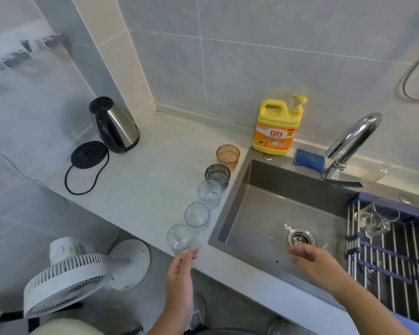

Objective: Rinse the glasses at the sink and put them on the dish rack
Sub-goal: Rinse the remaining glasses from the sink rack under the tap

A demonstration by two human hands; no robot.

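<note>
Several glasses stand in a row on the counter left of the sink (249, 189): an amber glass (228, 156), a smoky grey glass (217, 175), a ribbed clear glass (209, 194), a plain clear glass (197, 215) and the nearest clear glass (179, 238). My left hand (180, 279) pinches the base of that nearest glass with thumb and fingers. My right hand (312, 259) hovers over the sink basin near the drain (301, 238), fingers relaxed and holding nothing. A clear glass (373, 220) lies on the dish rack (394, 252) over the sink's right side.
A chrome faucet (353, 141) arches over the sink's back. A yellow detergent bottle (277, 128) and a blue sponge (309, 160) sit behind the basin. A steel kettle (114, 126) and its base (88, 154) stand far left. A white fan (68, 274) is on the floor.
</note>
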